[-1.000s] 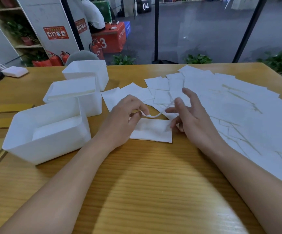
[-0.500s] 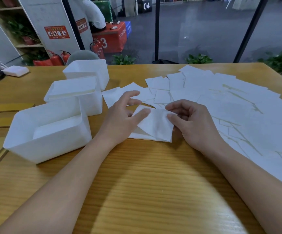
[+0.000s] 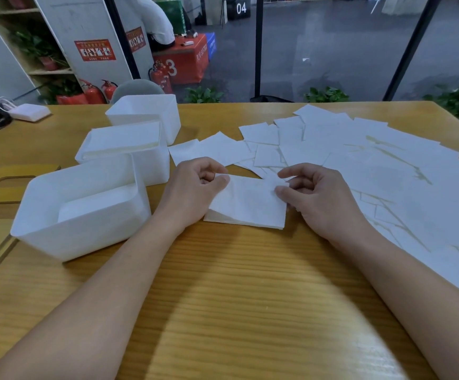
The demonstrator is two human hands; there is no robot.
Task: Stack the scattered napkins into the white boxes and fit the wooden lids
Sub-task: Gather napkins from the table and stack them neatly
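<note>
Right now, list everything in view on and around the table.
napkin stack: one, white, table centre, between the hands
scattered napkins: many, white, right half of the table
boxes: three, white, left, in a row running away
wooden lids: two partly seen, tan, far left edge
table: one, light wood
charger: one, white, far left corner
left hand: pinches the stack's left edge
right hand: pinches its right edge

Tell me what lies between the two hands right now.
In the head view, a small stack of napkins on the table lies between the left hand and right hand; both pinch its top sheet.
</note>
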